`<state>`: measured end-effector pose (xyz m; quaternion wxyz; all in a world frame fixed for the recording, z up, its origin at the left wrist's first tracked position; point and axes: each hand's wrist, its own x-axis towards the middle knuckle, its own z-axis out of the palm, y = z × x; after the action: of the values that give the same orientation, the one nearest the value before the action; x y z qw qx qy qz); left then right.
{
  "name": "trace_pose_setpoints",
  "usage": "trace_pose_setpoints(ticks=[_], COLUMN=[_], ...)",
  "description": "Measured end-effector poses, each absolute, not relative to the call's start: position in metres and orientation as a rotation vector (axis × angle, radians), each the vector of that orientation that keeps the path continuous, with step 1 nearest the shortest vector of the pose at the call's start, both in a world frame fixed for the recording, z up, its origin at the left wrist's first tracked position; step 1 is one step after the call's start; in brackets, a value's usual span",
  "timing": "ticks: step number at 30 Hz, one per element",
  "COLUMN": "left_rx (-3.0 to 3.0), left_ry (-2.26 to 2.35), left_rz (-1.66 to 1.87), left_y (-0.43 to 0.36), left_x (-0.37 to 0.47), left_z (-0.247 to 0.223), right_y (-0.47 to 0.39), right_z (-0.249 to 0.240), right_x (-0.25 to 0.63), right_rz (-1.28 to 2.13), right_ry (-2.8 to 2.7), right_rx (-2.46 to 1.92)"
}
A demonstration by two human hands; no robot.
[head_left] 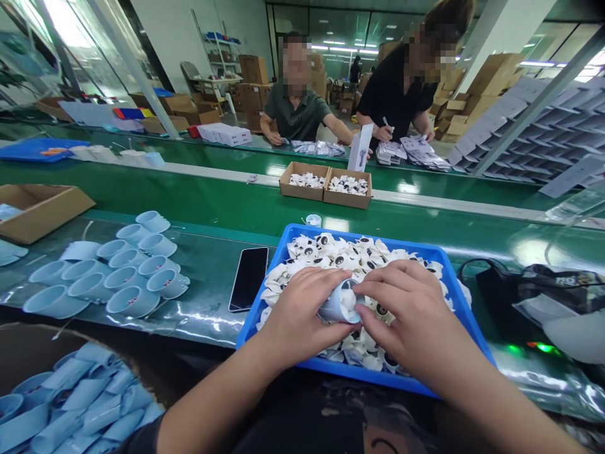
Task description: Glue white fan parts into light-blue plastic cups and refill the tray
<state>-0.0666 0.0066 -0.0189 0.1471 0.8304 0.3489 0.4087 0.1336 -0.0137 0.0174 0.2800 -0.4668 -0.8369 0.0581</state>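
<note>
My left hand [305, 312] is closed around a light blue cylindrical housing [333, 306], its open end tilted toward my right hand [404, 302]. A white fan blade [348, 299] sits in the housing's mouth. There, the thumb and fingers of my right hand close on the blade by the rim; how deep it sits is hidden. Both hands are above a blue tray [288, 236] heaped with white fan blades [359, 347] that have dark round centres.
Several blue housings [132, 299] stand left of a phone [249, 277]; more fill a box [75, 403] at lower left. Past the tray are a small blue cup [313, 220] and two cartons of white parts [347, 198]. Two people work across the green belt [212, 198]. A black adapter [503, 296] lies right.
</note>
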Motion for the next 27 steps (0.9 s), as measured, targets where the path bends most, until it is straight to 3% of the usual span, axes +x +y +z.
trace_pose_setpoints(ticks=[18,24,27], left_rx=[2.584,2.788,2.896], left_ry=[0.907,0.704,0.438], left_rz=[1.325,1.448,1.656], left_y=[0.0,-0.004,-0.003], left_x=[-0.049,-0.056,-0.061], left_z=[-0.025,-0.003,0.011], right_y=[-0.019,-0.036,-0.033], right_z=[-0.009,-0.014,-0.013], right_x=[0.141,0.149,0.152], right_rz=[0.264,0.033,0.376], right_ry=[-2.073,-1.795,-1.901], right_rx=[-1.202,-1.071,-0.924])
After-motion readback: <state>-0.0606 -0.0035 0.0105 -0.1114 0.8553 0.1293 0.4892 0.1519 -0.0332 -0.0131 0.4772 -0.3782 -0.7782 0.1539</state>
